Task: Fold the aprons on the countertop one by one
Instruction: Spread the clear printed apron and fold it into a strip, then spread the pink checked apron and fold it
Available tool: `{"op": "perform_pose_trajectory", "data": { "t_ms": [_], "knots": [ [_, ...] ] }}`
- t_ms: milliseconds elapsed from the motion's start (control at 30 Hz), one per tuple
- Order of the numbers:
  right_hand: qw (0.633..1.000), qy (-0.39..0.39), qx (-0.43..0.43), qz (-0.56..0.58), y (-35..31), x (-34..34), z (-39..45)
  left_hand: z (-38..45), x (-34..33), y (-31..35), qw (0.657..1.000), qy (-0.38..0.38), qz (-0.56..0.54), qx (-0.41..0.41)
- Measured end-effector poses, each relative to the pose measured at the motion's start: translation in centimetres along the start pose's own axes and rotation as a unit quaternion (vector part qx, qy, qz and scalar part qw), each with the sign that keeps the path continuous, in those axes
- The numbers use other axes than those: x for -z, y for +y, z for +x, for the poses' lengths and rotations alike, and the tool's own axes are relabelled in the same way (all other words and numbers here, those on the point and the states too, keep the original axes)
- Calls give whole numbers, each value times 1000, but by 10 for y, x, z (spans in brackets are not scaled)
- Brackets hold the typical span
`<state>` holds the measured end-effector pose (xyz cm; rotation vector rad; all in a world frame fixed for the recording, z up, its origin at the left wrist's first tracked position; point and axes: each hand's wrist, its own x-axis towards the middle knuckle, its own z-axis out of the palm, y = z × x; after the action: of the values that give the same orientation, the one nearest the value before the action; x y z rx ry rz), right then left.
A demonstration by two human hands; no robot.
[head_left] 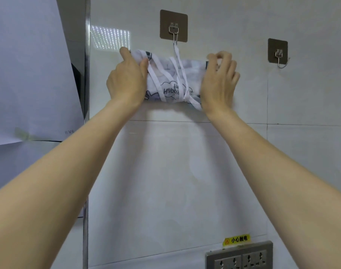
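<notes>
A folded white apron (172, 78) with a dark cartoon print and the word "Happy" is held flat against the tiled wall, wrapped round by its white straps. One strap runs up to the metal hook (173, 32) on a brown adhesive pad above it. My left hand (128, 78) grips the bundle's left end. My right hand (220, 82) holds the right end, fingers pinched at the top right corner. The countertop is out of view.
A second brown pad with a bare metal hook (278, 55) is fixed to the wall at the right. A grey double wall socket (239, 257) with a yellow warning sticker sits at the bottom. A white slanted panel (30, 74) fills the left.
</notes>
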<state>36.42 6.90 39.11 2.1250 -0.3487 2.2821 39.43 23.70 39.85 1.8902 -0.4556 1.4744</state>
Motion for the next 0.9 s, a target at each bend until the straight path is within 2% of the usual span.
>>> {"op": "perform_pose_trajectory", "data": {
  "t_ms": [33,67,133,167,300,400,467,533,633,700,767,833,900],
  "knots": [
    [998,23,54,-2,0,-2,-6,-1,-1,1,1000,-2,8,4],
    [996,-7,86,13,0,-2,-12,-1,-4,1,1000,4,26,1],
    [986,-129,90,46,5,-4,-22,0,-11,-2,995,36,80,-39],
    [981,-164,89,52,10,-5,-22,1,-12,-6,991,50,103,-72],
    [974,-199,110,17,14,-1,-11,-1,-12,-10,947,64,165,-267],
    [962,-246,106,-46,9,12,-9,-14,-9,0,940,17,201,-275],
    [957,-262,105,-64,11,30,-15,-34,-7,9,943,-10,185,-277],
    [956,-263,112,-60,16,50,-24,-53,-8,21,935,4,168,-312],
    [959,-260,107,-27,34,87,-52,-89,-21,40,942,15,52,-331],
    [964,-255,72,-18,58,115,-81,-129,-31,65,944,-28,-14,-329],
    [953,-302,14,-28,92,147,-123,-184,-34,99,932,-122,-53,-337],
    [915,-395,-66,-46,130,184,-164,-240,-37,135,904,-249,-87,-337],
    [857,-482,-157,-89,172,238,-202,-305,-32,172,851,-368,-114,-358]
  ]
}}
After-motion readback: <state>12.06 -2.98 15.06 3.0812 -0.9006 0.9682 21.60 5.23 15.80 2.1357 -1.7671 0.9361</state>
